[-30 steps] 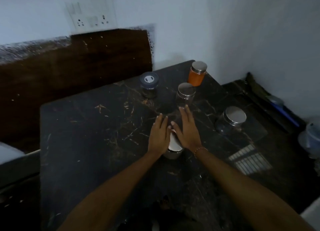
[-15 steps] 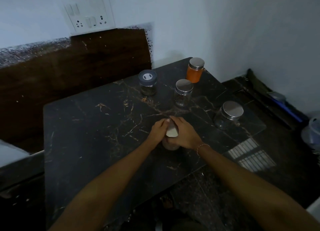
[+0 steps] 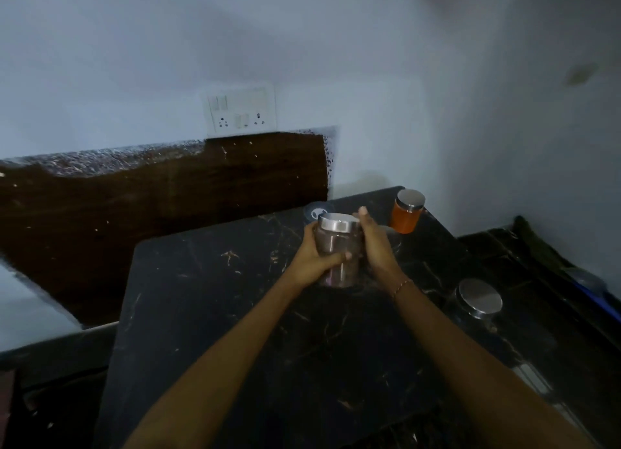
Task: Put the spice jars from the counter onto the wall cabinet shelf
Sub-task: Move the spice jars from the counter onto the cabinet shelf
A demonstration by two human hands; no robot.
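Note:
A clear glass jar [image 3: 337, 247] with a steel lid is lifted above the black marble counter [image 3: 208, 300]. My left hand [image 3: 311, 258] wraps its left side, thumb across the front. My right hand [image 3: 378, 247] presses flat against its right side. An orange jar [image 3: 406, 217] with a steel lid stands at the counter's far right corner. A dark-lidded jar [image 3: 315, 210] peeks out behind the held jar. Another steel-lidded glass jar [image 3: 477, 300] sits near the right edge. No wall cabinet is in view.
A white switch and socket plate [image 3: 239, 112] is on the wall above a dark brown backsplash [image 3: 168, 186]. A lower black ledge [image 3: 537, 263] runs along the right wall, with a blue object [image 3: 601, 292] on it.
Both hands closed around the steel-lidded jar and raised it off the counter. The view tilted upward, showing more wall.

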